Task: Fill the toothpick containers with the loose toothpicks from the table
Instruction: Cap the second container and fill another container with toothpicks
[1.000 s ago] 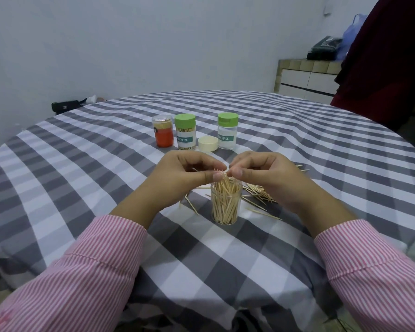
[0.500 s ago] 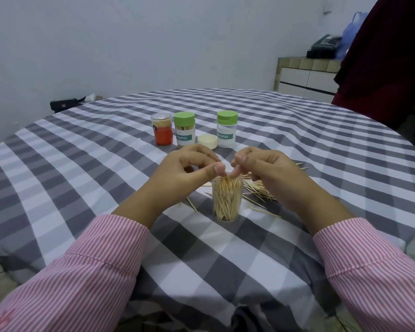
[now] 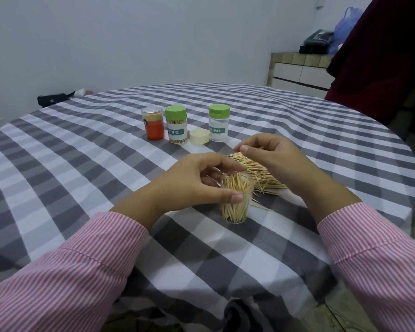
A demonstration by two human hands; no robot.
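A clear toothpick container (image 3: 236,207), packed with upright toothpicks and without a lid, stands on the checked tablecloth. My left hand (image 3: 197,180) grips it, thumb on the near side and fingers round the far rim. Just behind it to the right lies the pile of loose toothpicks (image 3: 261,173). My right hand (image 3: 271,154) hovers over the pile's far end, thumb and forefinger pinched together, and a few thin sticks show under its curled fingers.
At the back stand an orange-filled jar (image 3: 153,123), a green-lidded toothpick jar (image 3: 176,124) full of toothpicks, a cream lid (image 3: 199,136) and a second green-lidded jar (image 3: 219,122). A dark garment (image 3: 379,56) hangs at the right. A black bag (image 3: 52,99) lies beyond the table's far left edge.
My right hand has left the container's mouth and moved back and right over the pile. My left hand dropped from the toothpick tips to grip the container's side.
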